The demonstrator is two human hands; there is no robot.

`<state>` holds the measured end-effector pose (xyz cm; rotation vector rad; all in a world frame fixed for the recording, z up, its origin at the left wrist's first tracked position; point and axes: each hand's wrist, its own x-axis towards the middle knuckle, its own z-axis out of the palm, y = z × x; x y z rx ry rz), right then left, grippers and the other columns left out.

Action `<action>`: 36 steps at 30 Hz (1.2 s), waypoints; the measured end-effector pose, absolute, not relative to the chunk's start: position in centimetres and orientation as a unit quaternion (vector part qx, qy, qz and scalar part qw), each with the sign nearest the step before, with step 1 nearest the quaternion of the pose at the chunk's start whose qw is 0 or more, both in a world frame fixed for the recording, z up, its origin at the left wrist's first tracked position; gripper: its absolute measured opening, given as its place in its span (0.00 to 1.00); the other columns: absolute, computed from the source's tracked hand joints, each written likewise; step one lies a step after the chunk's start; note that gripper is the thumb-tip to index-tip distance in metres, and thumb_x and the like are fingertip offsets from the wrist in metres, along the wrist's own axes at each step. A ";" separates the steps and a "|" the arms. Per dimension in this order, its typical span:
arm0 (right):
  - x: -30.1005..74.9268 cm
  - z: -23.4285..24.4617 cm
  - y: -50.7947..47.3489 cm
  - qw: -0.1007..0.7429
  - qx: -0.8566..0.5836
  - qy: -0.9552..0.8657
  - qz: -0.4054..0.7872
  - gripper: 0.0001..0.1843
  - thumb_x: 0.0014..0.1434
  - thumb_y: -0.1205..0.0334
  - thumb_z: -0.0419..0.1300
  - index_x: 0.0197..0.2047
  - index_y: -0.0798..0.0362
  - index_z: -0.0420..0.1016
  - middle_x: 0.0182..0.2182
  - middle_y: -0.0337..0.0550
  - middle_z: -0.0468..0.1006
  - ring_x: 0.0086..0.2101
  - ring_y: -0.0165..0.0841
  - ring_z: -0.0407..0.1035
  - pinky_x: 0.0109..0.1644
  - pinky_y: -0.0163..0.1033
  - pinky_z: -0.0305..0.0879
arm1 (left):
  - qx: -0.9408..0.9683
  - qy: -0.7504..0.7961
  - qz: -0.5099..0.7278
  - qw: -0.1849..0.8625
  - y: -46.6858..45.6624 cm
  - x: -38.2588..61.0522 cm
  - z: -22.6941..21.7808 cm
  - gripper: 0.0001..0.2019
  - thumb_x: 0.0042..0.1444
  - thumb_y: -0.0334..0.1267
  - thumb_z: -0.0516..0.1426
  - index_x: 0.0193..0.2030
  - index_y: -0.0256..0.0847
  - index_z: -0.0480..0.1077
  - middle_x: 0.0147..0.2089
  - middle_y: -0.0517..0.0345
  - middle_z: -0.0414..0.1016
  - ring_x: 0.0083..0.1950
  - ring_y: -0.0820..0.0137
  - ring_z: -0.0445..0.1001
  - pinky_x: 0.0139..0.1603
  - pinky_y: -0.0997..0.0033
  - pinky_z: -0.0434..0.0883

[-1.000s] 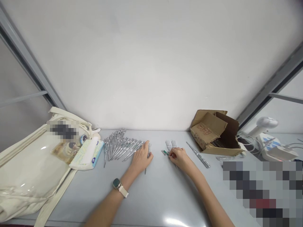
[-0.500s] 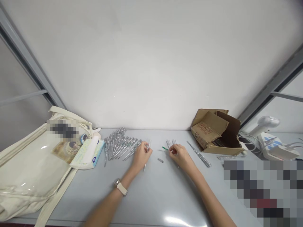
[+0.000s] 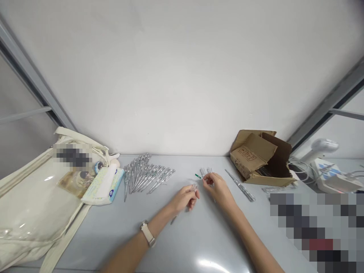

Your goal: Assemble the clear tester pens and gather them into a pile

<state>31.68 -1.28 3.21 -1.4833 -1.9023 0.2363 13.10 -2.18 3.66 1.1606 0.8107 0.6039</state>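
Note:
My left hand is closed around a clear tester screwdriver; its metal tip pokes out below my palm and its clear handle end shows near my fingertips. My right hand rests on the grey table, fingers pinched on a small part I cannot make out. Just beyond my right fingers lie a few clear handle parts and a small green piece. A pile of several finished clear screwdrivers lies to the left of my hands.
An open cardboard box stands at the right rear, with one long clear screwdriver in front of it. A cream tote bag and a tissue pack lie at the left. Cables and a white device sit far right.
My left hand has left the pile and moved right and nearer to me, carrying a screwdriver close to my right hand. My right hand stayed almost in place.

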 end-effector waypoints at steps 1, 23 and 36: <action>31.4 3.2 -1.4 0.351 -0.570 -0.737 0.093 0.07 0.59 0.62 0.53 0.32 0.52 0.69 0.27 0.42 0.72 0.31 0.36 0.67 0.38 0.41 0.63 | 0.523 0.362 0.284 0.717 -2.1 13.1 3.5 0.05 0.44 0.35 0.51 0.29 0.39 0.64 0.19 0.67 0.58 0.20 0.78 0.59 0.19 0.79 0.59; 29.6 2.6 -1.9 0.359 -0.475 -0.799 0.086 0.04 0.61 0.67 0.53 0.35 0.51 0.66 0.29 0.39 0.68 0.32 0.34 0.66 0.39 0.42 0.65 | 0.486 0.459 0.377 0.641 0.0 11.4 3.8 0.21 0.45 0.55 0.63 0.29 0.41 0.60 0.16 0.75 0.48 0.15 0.83 0.44 0.15 0.80 0.41; 27.3 1.8 1.4 0.294 -0.500 -0.814 0.033 0.16 0.61 0.71 0.51 0.51 0.53 0.71 0.33 0.44 0.72 0.35 0.36 0.67 0.44 0.43 0.66 | 0.394 0.467 0.533 0.585 2.2 9.6 3.2 0.21 0.43 0.51 0.64 0.28 0.41 0.58 0.18 0.74 0.51 0.15 0.85 0.45 0.15 0.82 0.41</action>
